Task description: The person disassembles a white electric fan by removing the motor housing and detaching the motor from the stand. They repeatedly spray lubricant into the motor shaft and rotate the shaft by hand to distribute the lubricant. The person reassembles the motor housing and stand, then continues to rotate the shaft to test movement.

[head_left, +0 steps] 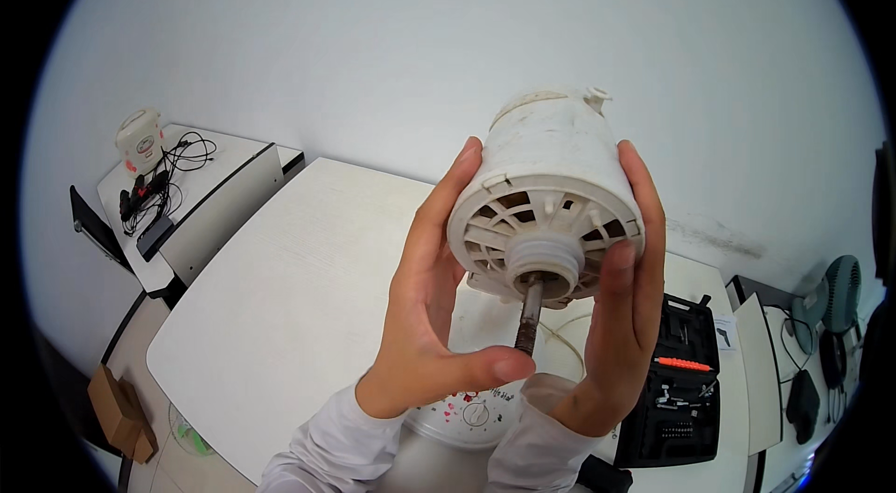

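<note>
Two hands lift our white fan motor (546,204) above the table (280,306): left hand (425,306) at 9 o'clock, right hand (621,325) at 3, both wrapped around it. Taken out; shaft (529,311) bare.

You've got a white table (280,306): black tool case (674,390) open at its right edge, round white base (471,418) near you, thin cord (565,344) beside it, probably white.

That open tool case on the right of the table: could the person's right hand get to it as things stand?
Probably not at once: the right hand and left hand both grip the white motor housing. The tool case lies close beside it, unblocked.
</note>
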Tool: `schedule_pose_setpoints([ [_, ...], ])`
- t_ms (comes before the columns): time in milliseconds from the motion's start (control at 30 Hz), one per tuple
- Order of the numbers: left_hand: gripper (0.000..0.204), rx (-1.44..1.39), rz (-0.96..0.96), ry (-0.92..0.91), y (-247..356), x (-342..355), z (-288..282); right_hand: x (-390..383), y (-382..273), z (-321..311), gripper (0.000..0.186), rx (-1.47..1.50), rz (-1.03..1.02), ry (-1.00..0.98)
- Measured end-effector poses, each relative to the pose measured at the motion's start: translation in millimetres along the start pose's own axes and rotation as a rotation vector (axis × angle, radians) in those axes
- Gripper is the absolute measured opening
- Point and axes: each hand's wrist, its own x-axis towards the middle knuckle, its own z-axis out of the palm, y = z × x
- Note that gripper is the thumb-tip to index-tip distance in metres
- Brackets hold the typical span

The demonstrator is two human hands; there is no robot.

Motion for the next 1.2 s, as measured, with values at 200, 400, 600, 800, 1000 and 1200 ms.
schedule_pose_setpoints([
  [200,0.122,-0.022,-0.009,0.024,2.8,-0.5,1.7,1.0,0.5,3.4,0.057,-0.091,-0.060,0.056],
  [400,0.124,-0.035,0.018,0.031,0.9,-0.4,0.6,0.2,-3.2,3.5,0.057,-0.079,-0.036,0.044],
  [600,0.123,0.009,0.055,0.005,-1.7,-0.7,-3.1,0.5,-2.8,5.7,0.056,-0.146,-0.069,0.071],
  [800,0.121,0.015,0.031,-0.016,2.9,-1.3,-5.3,0.4,-6.1,2.8,0.061,-0.162,-0.017,0.029],
  [1000,0.116,-0.004,0.017,-0.046,5.2,-0.3,-6.3,10.1,-3.0,-2.7,0.069,-0.028,0.020,0.076],
  [1200,0.116,-0.050,-0.032,-0.012,4.3,-3.4,-4.1,63.2,9.6,-21.1,0.062,-0.147,0.074,0.033],
])
